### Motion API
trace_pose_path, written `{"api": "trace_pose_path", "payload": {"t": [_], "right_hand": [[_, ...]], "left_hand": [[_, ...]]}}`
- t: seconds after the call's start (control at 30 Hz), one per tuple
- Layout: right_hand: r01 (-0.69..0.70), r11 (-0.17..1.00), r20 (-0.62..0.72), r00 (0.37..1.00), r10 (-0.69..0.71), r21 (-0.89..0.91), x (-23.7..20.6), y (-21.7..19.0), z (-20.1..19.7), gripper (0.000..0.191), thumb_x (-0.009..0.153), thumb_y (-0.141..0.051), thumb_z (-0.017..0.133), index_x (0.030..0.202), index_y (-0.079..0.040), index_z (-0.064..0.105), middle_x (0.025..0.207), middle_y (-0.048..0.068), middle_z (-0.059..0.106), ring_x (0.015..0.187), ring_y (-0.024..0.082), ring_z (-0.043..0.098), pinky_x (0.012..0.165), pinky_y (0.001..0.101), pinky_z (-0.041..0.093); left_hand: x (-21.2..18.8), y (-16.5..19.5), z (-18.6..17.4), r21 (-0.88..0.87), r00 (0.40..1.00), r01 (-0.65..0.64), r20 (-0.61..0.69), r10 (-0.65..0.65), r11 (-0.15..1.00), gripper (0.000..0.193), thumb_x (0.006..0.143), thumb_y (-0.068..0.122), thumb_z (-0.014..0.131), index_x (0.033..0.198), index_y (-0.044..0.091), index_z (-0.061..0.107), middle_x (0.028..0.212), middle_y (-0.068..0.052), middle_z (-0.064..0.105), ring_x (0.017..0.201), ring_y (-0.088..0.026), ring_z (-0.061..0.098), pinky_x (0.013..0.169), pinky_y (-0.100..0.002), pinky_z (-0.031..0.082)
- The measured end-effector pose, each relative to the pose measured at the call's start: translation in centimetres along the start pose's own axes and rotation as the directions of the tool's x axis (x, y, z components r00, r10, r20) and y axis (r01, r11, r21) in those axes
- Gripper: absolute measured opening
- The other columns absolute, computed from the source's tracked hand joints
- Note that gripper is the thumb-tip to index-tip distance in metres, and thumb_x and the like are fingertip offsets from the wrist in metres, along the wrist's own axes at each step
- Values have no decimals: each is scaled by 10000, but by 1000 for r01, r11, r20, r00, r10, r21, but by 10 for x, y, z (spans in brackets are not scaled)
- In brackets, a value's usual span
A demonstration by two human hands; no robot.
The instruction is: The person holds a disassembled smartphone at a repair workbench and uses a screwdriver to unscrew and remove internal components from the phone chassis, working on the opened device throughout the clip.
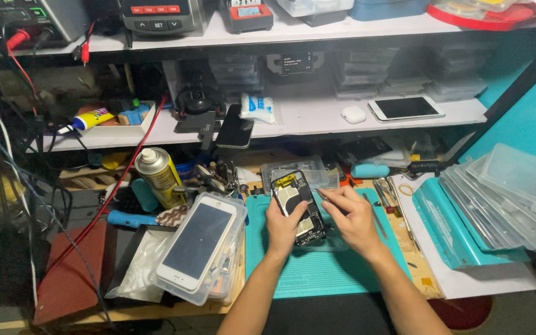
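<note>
1. Opened phone point(299, 208), back cover off and internals showing, sits tilted over the far part of the teal work mat point(317, 267), its top end pointing away from the person.
2. Left hand point(283, 224) grips the opened phone along its left edge and lower end; thumb lies across the near left side, fingers tucked under. Closed on the phone.
3. Right hand point(352, 217) is just right of the phone, fingers pinched narrow on a thin tool point(326, 200) whose tip reaches the phone's right edge. Exact contact point too small to tell.
4. Both forearms come up from the bottom edge and converge over the mat; wrists low, close to the mat surface.
5. Left of the mat: a white-fronted phone point(196, 242) lies face up on clear plastic cases, tilted.
6. Behind that, a yellow spray can point(159, 177) stands upright.
7. Right of the mat: a stack of clear plastic trays point(504, 198) on a teal box.
8. On the shelf above: a white phone point(406, 108) lying flat, screen up, with a small white earbud case point(353, 114) beside it.
</note>
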State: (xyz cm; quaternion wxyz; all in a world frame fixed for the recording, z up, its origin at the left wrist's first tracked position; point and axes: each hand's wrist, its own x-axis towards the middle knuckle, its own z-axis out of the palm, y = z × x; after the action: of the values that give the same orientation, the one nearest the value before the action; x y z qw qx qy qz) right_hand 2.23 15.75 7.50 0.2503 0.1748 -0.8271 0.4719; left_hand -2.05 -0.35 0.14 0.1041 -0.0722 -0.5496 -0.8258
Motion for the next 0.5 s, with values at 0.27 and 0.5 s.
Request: {"api": "trace_pose_path", "payload": {"t": [0.27,0.5], "right_hand": [[-127,989,75,988,133,-79,-3,8,1,163,851,-152,767,953,-27,740,852,43,687,667,126,603,595,271,461],[-281,952,116,948,295,-123,-6,12,4,242,869,-151,772,1074,-24,757,819,61,630,650,134,528,585,280,420]], "left_hand": [[13,-10,-12,180,975,-76,-192,111,981,274,874,116,795,1095,-6,687,998,-56,768,874,-119,710,799,-283,574],[20,-9,-23,119,965,-76,-241,103,990,225,876,108,812,1034,-29,730,976,-63,767,842,-115,694,764,-281,571]]}}
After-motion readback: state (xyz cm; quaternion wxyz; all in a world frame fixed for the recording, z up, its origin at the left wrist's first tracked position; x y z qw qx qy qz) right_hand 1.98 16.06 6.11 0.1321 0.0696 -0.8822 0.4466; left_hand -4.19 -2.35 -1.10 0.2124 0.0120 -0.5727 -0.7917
